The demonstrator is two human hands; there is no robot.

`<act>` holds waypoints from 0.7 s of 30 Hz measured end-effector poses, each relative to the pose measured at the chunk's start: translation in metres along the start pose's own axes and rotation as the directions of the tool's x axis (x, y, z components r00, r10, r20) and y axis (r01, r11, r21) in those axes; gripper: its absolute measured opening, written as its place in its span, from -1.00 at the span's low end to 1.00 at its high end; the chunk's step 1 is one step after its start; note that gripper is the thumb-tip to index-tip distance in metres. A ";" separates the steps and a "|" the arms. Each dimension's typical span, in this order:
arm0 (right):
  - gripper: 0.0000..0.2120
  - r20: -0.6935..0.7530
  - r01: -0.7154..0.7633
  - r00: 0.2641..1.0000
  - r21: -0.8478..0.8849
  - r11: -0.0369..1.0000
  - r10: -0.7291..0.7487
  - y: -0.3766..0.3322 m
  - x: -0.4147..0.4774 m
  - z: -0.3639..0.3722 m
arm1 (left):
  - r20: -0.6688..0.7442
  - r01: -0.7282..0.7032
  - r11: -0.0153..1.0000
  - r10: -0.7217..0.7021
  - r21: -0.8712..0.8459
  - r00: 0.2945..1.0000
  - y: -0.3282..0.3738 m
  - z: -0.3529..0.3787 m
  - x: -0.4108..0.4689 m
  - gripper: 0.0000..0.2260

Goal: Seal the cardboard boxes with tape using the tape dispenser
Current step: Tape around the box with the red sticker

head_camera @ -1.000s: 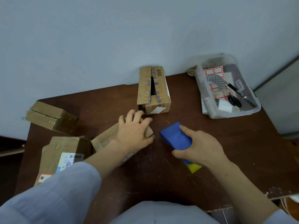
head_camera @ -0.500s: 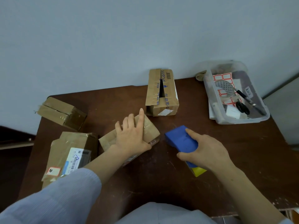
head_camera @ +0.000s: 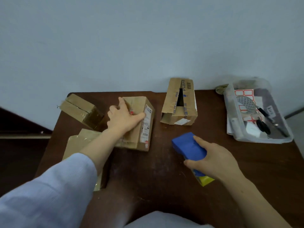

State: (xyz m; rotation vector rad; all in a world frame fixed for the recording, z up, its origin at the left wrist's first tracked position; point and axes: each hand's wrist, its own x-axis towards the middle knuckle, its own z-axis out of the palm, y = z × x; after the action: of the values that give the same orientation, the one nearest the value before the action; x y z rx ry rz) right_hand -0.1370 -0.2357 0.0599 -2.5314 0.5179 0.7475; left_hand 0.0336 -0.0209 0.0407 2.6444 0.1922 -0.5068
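My left hand (head_camera: 123, 117) lies on top of a small cardboard box (head_camera: 141, 124) with a white shipping label on its right side, gripping it with thumb and fingers. My right hand (head_camera: 213, 158) grips the blue and yellow tape dispenser (head_camera: 189, 147), which rests on the brown table (head_camera: 156, 170). An unsealed box (head_camera: 179, 102) with its top flaps gaping stands at the back near the wall. A taped box (head_camera: 80, 109) lies at the back left, and another box (head_camera: 77, 142) sits partly hidden under my left forearm.
A clear plastic bin (head_camera: 256, 112) at the back right holds red-bordered labels, scissors, a pen and a round mesh item. The wall runs close behind the table. The table's left edge drops to a dark floor.
My left hand has pushed the small labelled box away and to the left, turning it so its long side points toward the wall. The right hand stays on the dispenser. The camera has tilted.
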 end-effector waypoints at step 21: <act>-0.13 -0.040 0.056 0.998 0.112 0.992 -0.052 -0.019 0.011 -0.003 | -0.115 -0.334 0.839 0.418 0.429 0.901 -0.001 0.023 0.014 -0.32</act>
State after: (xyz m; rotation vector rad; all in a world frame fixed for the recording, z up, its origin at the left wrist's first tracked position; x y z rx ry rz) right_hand -0.1181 -0.2241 0.0619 -2.4478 0.4881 0.6339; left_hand 0.0386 -0.0297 0.0155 3.0224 -0.4195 -0.1453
